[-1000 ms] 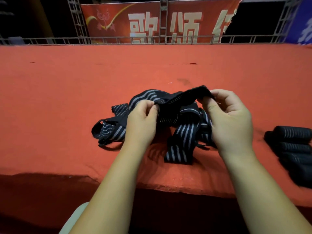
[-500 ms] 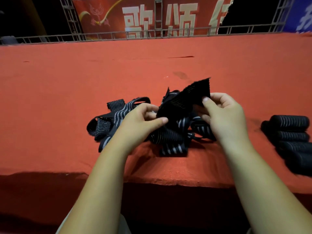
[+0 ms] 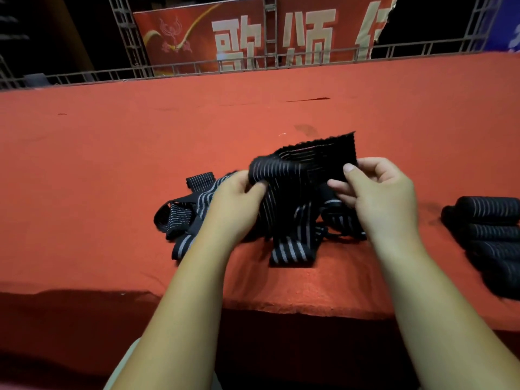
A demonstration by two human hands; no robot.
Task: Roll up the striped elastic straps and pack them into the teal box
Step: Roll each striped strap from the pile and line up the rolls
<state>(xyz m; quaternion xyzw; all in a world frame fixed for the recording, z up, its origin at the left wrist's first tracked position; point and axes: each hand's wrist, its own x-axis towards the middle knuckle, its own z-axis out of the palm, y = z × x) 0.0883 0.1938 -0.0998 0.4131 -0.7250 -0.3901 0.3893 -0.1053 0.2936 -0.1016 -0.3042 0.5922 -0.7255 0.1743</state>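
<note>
Fingers (image 3: 342, 185) of the left hand (image 3: 233, 205) and right hand (image 3: 387, 205) are curled, pinching a black grey-striped elastic strap (image 3: 304, 167) held over a tangled heap of matching straps (image 3: 194, 212) on the red cloth tabletop (image 3: 112, 170); its hanging tail may snag there, likely loosening the roll.

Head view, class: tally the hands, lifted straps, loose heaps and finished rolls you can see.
hands: 2 (left hand, right hand)
lifted strap: 1
loose heap: 1
finished rolls: 4 visible, stack cut by the frame edge
total: 8
</note>
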